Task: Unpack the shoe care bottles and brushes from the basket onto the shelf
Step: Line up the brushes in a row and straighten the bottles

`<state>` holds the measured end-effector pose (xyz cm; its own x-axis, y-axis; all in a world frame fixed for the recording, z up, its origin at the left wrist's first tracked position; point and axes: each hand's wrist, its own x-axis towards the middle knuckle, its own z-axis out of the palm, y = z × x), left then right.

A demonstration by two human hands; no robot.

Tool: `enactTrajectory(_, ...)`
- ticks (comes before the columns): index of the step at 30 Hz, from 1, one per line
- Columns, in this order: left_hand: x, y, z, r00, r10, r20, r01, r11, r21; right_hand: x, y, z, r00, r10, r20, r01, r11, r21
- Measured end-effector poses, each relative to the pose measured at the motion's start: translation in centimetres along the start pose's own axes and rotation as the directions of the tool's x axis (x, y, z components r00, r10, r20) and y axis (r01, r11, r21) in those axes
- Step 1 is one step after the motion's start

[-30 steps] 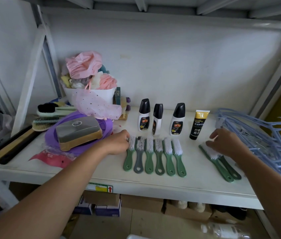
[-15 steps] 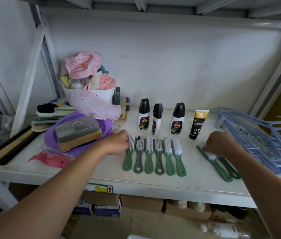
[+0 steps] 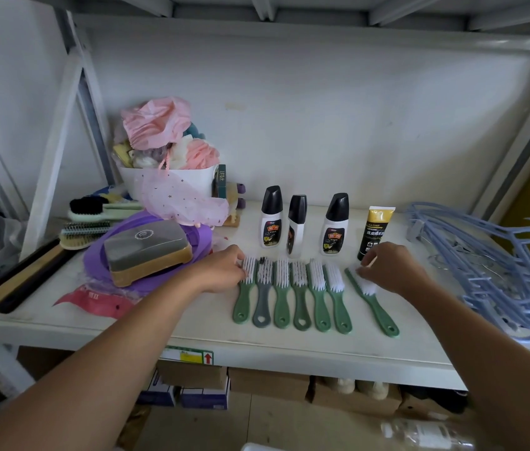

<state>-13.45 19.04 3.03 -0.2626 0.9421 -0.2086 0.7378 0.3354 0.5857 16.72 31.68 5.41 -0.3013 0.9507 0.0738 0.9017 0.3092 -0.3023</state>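
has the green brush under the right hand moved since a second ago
Yes. The green plastic brush slid left; its white bristles now lie right below the black and yellow tube.

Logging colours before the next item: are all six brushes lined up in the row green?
No, the second brush from the left has a grey handle, unlike the green brushes beside it.

Six white-bristled brushes (image 3: pixel 281 297) are laid side by side on the white shelf (image 3: pixel 192 323), handles toward its front edge. Five are green-handled and one, the grey-handled brush (image 3: pixel 262 309), is second from the left. A seventh brush (image 3: pixel 379 310), green, is set just right of them, tilted. Behind, three black-capped white bottles (image 3: pixel 271 226) and what appears to be a black, gold-ended tube (image 3: pixel 375 234) are stood upright.
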Motion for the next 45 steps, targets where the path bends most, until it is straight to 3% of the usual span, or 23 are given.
enactTrajectory(3, -0.1, 0.0, 0.0, 1.000, -0.004, 0.004, 0.004, 1.000, -0.011, 0.1, 0.3, -0.3, 1.000, 0.000, 0.004, 0.000, 0.998, 0.062)
enactTrajectory(8, -0.2, 0.1, -0.1, 1.000, -0.009, 0.004, 0.009, 1.000, -0.003, -0.2, 0.6, -0.2, 0.987, 0.043, 0.155, -0.032, 0.997, -0.071)
enactTrajectory(11, -0.4, 0.2, -0.1, 1.000, -0.008, 0.005, 0.008, 1.000, 0.009, -0.3, 0.7, -0.1, 0.979, 0.059, 0.196, -0.065, 0.998, 0.023)
enactTrajectory(45, -1.0, 1.0, 0.5, 0.999, -0.019, -0.047, 0.019, 1.000, -0.006, -1.1, -0.9, -0.1, 0.973, -0.037, 0.229, 0.033, 0.999, 0.021)
